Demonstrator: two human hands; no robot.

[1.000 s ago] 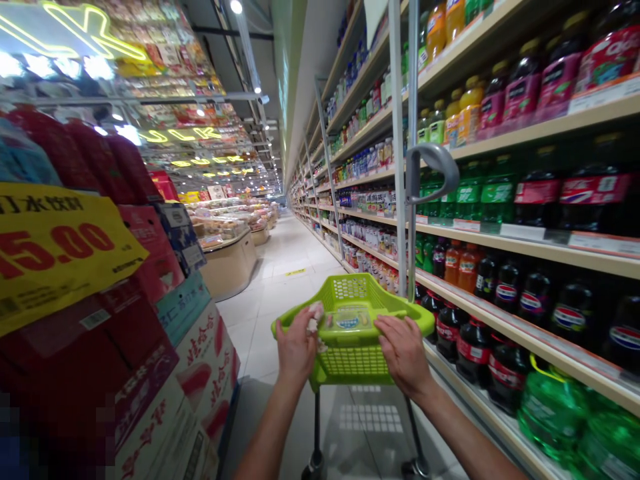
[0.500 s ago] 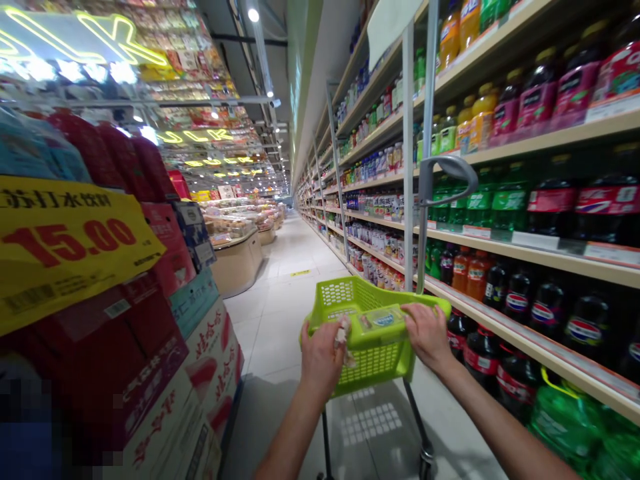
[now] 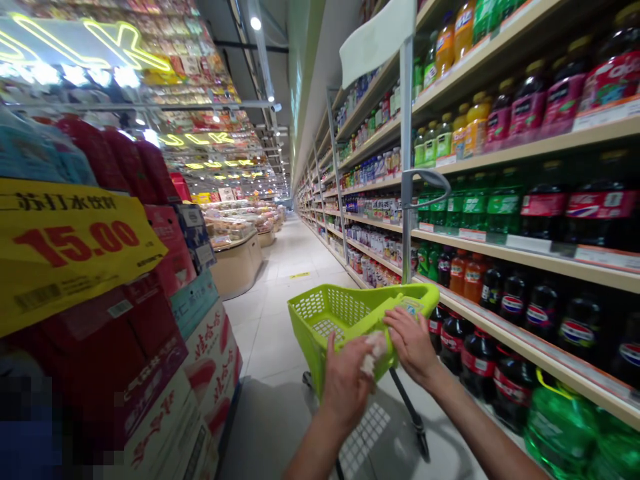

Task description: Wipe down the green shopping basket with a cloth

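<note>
A lime-green plastic shopping basket (image 3: 325, 313) on a wheeled cart frame stands in the aisle in front of me, turned at an angle. My left hand (image 3: 346, 385) is closed on a crumpled white tissue (image 3: 374, 350) against the basket's near rim. My right hand (image 3: 413, 343) rests on the basket's near rim beside it, fingers curled over the edge. A grey cart handle (image 3: 425, 179) rises on a pole behind the basket.
Shelves of soda and juice bottles (image 3: 525, 200) line the right side. Stacked red and pink boxes (image 3: 150, 320) with a yellow 15.00 price sign (image 3: 70, 243) crowd the left. The tiled aisle (image 3: 295, 260) runs ahead, past a round display counter (image 3: 235, 263).
The basket has swung round to the left and tilted. My left hand with the tissue has slid right along the rim, close to my right hand.
</note>
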